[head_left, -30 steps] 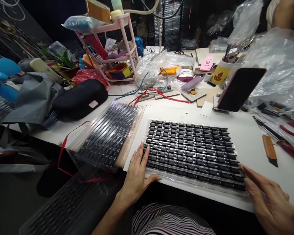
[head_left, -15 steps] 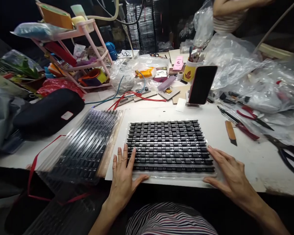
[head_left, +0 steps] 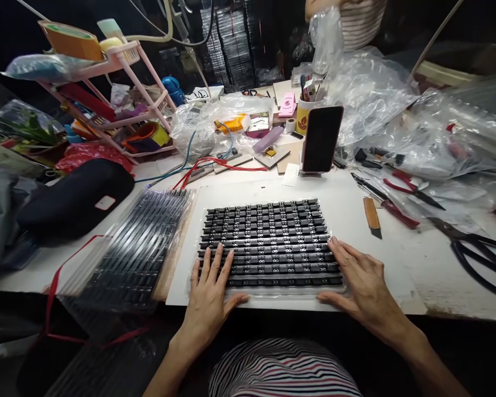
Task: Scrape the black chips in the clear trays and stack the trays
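Note:
A clear plastic tray with rows of small black electronic parts lies in front of me on a white sheet. My left hand rests over its near left corner, fingers spread across the parts and thumb along the near edge. At the right edge, my right hand touches the tray with its fingertips; its fingers are stretched out and the thumb lies apart at the near right corner. To the left, a stack of similar clear trays with dark strips lies at a slant, overhanging the table edge.
A phone stands upright behind the tray. Scissors, a wooden-handled blade and red-handled pliers lie on the right. A black case and a pink rack are left. Plastic bags heap behind; a person stands beyond.
The whole view has shifted, so things appear further left. My left hand reaches further over the tray's parts than before. My right hand stays at the right edge.

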`<move>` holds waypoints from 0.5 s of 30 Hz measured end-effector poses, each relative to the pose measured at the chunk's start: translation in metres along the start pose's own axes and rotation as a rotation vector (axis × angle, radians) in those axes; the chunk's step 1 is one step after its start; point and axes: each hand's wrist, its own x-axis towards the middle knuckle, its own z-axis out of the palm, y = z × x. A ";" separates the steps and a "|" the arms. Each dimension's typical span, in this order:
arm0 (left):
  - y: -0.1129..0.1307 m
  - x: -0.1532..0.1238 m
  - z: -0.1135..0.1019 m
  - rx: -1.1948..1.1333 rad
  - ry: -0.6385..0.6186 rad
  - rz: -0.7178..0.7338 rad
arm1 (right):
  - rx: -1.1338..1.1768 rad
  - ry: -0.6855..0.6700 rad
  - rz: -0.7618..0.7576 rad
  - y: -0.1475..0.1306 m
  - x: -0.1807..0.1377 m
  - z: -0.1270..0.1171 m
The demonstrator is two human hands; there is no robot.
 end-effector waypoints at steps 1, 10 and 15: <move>0.000 0.000 0.000 0.000 -0.004 0.000 | 0.005 0.010 -0.002 0.000 0.000 0.000; -0.007 -0.006 -0.014 -0.137 0.016 -0.088 | 0.038 0.038 0.014 0.001 -0.005 0.000; -0.065 -0.038 -0.031 -0.130 0.388 -0.496 | 0.062 0.045 0.027 0.002 -0.013 -0.001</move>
